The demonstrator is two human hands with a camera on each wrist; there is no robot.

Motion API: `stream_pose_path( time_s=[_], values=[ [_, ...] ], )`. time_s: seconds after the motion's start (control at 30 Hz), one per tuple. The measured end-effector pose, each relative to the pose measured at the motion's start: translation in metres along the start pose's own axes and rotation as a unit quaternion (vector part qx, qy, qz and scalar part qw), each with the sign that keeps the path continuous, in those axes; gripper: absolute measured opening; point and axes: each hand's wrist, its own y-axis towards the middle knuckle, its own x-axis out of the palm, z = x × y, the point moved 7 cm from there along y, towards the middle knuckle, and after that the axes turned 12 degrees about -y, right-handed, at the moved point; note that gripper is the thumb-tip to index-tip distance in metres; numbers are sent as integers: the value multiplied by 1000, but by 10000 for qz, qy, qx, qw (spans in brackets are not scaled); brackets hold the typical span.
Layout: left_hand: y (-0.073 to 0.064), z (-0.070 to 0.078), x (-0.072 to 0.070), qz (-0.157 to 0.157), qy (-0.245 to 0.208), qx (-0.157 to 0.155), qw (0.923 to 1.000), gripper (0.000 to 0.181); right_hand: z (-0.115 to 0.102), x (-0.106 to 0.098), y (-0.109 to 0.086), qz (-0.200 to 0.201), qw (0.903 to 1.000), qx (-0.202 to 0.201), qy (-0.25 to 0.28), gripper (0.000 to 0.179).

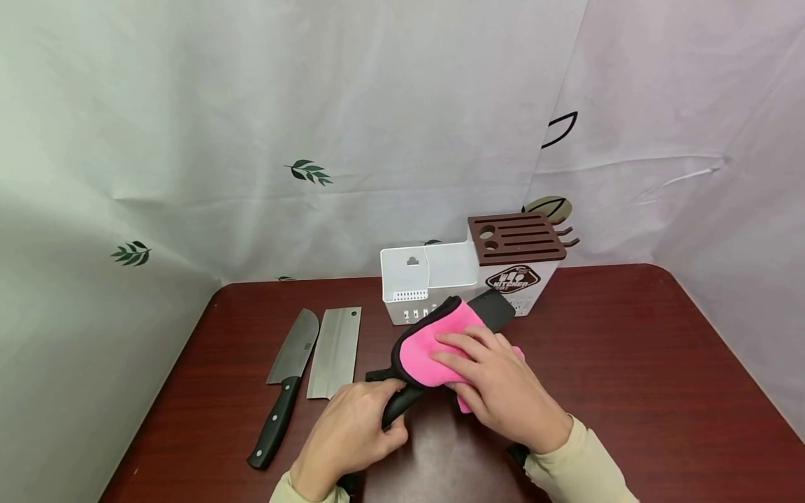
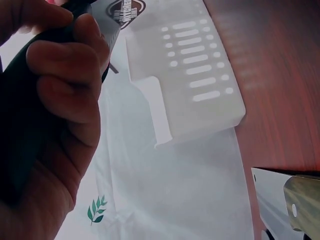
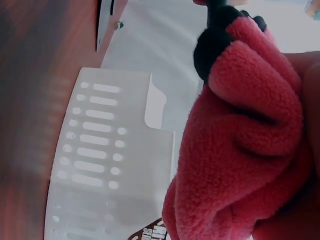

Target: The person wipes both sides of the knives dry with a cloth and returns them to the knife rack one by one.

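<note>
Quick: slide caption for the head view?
Left hand grips a black handle, right hand holds a pink cloth; knife and cleaver lie on the table, a white rack behind.

Leaf-printed cloth [image 1: 402, 105] around a table [image 1: 635, 363] suggests a curtained booth.

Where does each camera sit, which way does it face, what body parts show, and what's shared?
Head: on the head, facing forward and down at the white rack, pink cloth and table; left hand, right hand and sleeves show.
Left wrist: on that wrist, looking past curled fingers on a black handle toward the white rack; part of that hand shows.
Right wrist: on that wrist, looking at the pink cloth and white rack; part of that hand shows.
Shared: both wrist views show the rack's slotted wall.
</note>
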Motion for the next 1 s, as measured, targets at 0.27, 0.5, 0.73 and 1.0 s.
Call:
stream_pose_path(
  time_s=[0.27,0.5,0.73,1.0],
  values=[
    [-1,-2,-1,14,-46,14,10000,32,5,-3,-1,-160,9999,-53,39,51],
    [-2,-2,-3,69,137,29,9999,45,13,-6,-3,-127,9998,101,-78,48],
    [-3,-1,-4,58,201,75,9998,36,25,-5,-7,-272,9978,553,-237,45],
    [-3,0,-4,16,240,137,9996,36,38,-9,-8,-137,9922,1123,-518,42]
  ],
)
